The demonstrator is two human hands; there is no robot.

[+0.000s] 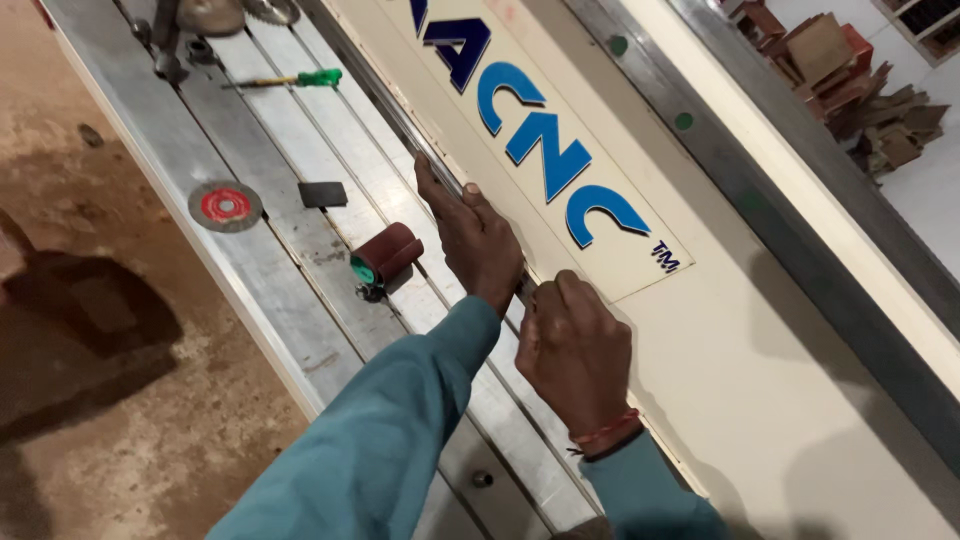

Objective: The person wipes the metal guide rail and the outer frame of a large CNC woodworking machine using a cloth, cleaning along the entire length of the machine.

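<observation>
Blue letters run along a long white sign stuck on the cream machine panel. Both hands work at the panel's lower edge, on a thin metal strip. The left hand has its grip clamped on the strip; the right hand has its grip closed at the same strip. On the grooved metal bench lie a sandpaper roll, a red-centred disc, a black pad and a green-handled screwdriver. Wood offcuts are piled beyond.

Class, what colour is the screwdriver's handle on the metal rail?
Green, seen in the head view: the screwdriver lies on the rail.
</observation>
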